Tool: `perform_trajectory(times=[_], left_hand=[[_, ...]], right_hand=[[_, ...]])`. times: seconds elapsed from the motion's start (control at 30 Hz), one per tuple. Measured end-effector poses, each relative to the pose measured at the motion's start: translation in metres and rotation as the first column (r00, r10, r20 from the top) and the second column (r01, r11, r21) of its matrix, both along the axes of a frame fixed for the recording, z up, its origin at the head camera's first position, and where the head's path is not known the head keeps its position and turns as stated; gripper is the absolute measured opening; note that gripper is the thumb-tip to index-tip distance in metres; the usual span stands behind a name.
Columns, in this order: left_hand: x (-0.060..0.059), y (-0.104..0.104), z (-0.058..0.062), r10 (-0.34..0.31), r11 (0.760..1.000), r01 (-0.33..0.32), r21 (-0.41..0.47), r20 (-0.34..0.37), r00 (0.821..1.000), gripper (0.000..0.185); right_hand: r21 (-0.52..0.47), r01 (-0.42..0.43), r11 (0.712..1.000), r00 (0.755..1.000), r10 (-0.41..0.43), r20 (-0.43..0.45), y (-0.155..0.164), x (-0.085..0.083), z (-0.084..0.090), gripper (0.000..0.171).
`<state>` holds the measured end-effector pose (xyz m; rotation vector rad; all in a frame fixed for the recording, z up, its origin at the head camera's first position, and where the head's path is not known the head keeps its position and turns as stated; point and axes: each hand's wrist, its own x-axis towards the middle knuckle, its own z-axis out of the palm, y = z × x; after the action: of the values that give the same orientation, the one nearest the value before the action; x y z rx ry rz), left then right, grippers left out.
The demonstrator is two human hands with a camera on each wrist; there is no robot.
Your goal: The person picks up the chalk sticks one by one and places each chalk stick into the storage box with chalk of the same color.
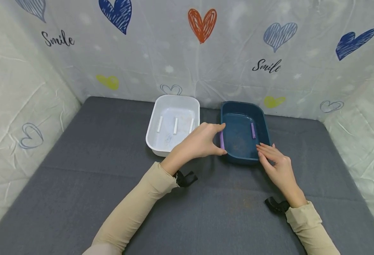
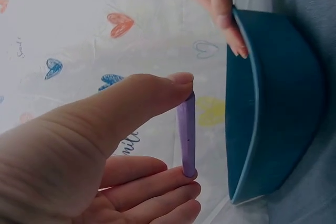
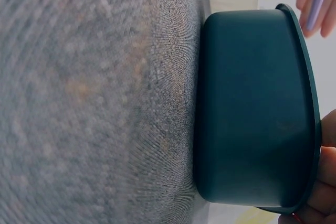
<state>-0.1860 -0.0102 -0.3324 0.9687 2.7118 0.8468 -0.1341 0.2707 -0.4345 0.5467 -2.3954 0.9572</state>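
My left hand [image 1: 199,141] pinches a purple chalk stick [image 2: 187,135] by its two ends, between the thumb and a finger. It holds the stick above the left rim of a dark blue plastic tub [image 1: 239,156]. At the tub's near right corner, my right hand [image 1: 277,166] grips the rim, with fingers over the edge. Another purple chalk stick [image 1: 253,130] lies inside the tub, toward its right side. From the right wrist, the tub's outer wall [image 3: 252,108] fills the middle of the view, and the left hand shows at the top right.
A white tub [image 1: 156,147] stands left of the blue one, with several white chalk sticks [image 1: 175,126] in it; the left hand and forearm overlap its near right corner. Both tubs stand on a grey cloth-covered table [image 1: 206,219]. A printed curtain [image 1: 161,53] hangs right behind.
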Motion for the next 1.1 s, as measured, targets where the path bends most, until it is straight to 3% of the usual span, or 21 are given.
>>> perform_trajectory(times=[0.4, 0.6, 0.8, 1.1], left_hand=[[-0.021, 0.018, 0.012, 0.075, 0.994, -0.078, -0.081, -0.033, 0.997, 0.085], [-0.03, 0.027, 0.015, 0.113, 0.99, -0.112, -0.086, 0.0, 0.994, 0.087], [-0.041, 0.037, 0.009, 0.131, 0.989, -0.129, -0.068, 0.023, 0.991, 0.085], [-0.063, 0.059, -0.006, 0.104, 0.995, -0.103, -0.019, 0.07, 0.992, 0.085]], right_hand=[[-0.011, -0.013, 1.0, 1.0, 0.013, -0.02, 0.0, -0.002, -0.001, 0.022], [-0.02, -0.01, 1.0, 1.0, 0.01, -0.015, -0.001, -0.002, -0.002, 0.022], [-0.015, -0.001, 1.0, 1.0, 0.001, -0.002, -0.002, -0.001, -0.002, 0.022], [-0.02, -0.006, 1.0, 1.0, 0.005, -0.01, -0.001, 0.001, -0.002, 0.021]])
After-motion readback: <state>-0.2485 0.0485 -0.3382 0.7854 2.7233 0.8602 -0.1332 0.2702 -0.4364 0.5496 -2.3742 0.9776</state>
